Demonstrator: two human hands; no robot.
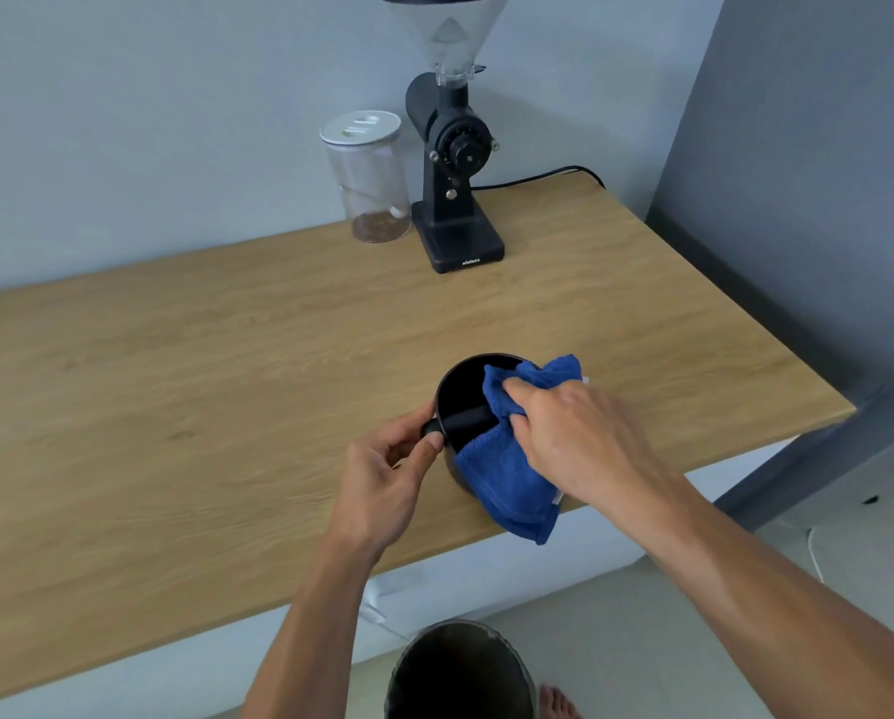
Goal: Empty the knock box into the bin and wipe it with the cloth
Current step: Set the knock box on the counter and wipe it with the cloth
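Note:
A round black knock box with a bar across its mouth stands on the wooden table, close to the front edge. My left hand grips its left side at the end of the bar. A blue cloth is draped over the box's right rim and hangs down its front. My right hand presses the cloth into the box, fingers bunched on it. On the floor below the table's edge stands a dark round bin, its mouth open.
A black coffee grinder with a clear hopper stands at the back of the table, its cable trailing right. A clear jar with a white lid stands left of it. A bare foot shows beside the bin.

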